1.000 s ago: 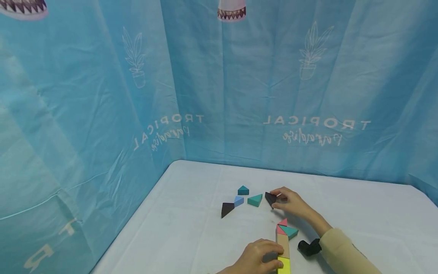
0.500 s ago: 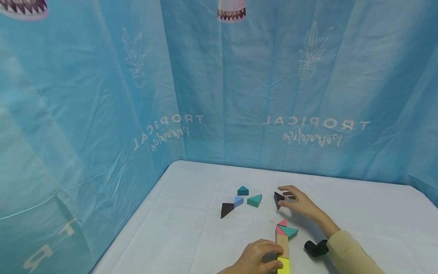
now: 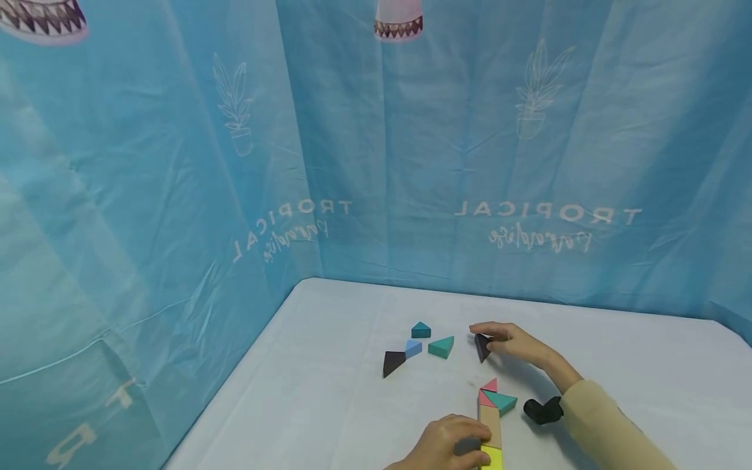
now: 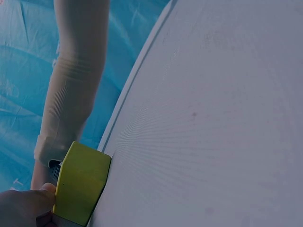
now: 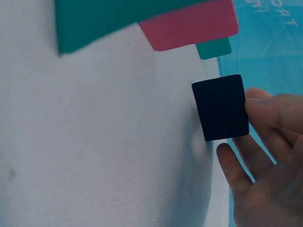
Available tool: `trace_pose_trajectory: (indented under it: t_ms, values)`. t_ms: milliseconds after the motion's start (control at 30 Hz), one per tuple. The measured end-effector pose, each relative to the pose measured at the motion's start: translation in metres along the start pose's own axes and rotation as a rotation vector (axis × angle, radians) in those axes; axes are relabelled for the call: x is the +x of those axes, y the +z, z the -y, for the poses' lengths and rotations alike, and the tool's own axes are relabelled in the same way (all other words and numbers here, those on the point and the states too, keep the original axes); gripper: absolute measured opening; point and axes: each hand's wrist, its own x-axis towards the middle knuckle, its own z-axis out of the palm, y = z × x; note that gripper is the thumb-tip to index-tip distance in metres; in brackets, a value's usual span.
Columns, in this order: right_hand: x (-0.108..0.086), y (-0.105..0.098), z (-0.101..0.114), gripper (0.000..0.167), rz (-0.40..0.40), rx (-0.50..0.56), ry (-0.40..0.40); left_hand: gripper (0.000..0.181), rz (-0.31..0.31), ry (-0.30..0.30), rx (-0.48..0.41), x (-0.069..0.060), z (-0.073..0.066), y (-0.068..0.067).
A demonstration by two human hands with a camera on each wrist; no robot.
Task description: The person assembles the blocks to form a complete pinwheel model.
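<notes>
A smooth, matt finish is shown by the black block [image 5: 220, 108], the pink block [image 5: 194, 24] and the teal block [image 5: 109, 21]. The yellow block [image 4: 81, 184] is coated in smooth, faintly satiny colour, while a plain wood look is shown by the tan block [image 3: 490, 424]. The surface [image 3: 317, 398] is seen as matt, lightly speckled. The curtain [image 3: 423, 143] is made of creased, softly shiny cloth.

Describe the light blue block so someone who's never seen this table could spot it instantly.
On the white table, look left of the right hand. There, the light blue block lies between a dark triangular block on its left and a teal triangular block on its right. Its neighbours are dark or teal; it alone is light blue.
</notes>
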Motion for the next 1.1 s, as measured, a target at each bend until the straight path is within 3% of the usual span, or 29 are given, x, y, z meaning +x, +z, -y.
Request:
trace_pose_trajectory:
  t_ms: [167,367,533,833,1100]
  values:
    - [-0.001,-0.002,-0.004,0.042,0.018,0.035,0.025,0.027,-0.004,-0.007,0.005,0.0,0.0,0.001]
    - [-0.003,-0.002,-0.011,0.046,0.035,0.095,0.045,0.027,-0.026,0.027,0.018,0.0,0.003,0.004]
    - [-0.003,-0.001,-0.015,0.043,0.023,0.062,0.014,0.027,-0.043,0.057,0.028,-0.001,0.003,0.003]
    - [-0.004,0.003,-0.01,0.041,-0.031,0.053,-0.021,0.026,-0.032,0.051,0.011,0.0,0.003,0.003]
    - [-0.006,0.004,-0.001,0.04,-0.096,-0.023,-0.08,0.027,-0.025,0.045,0.015,0.0,0.004,0.003]
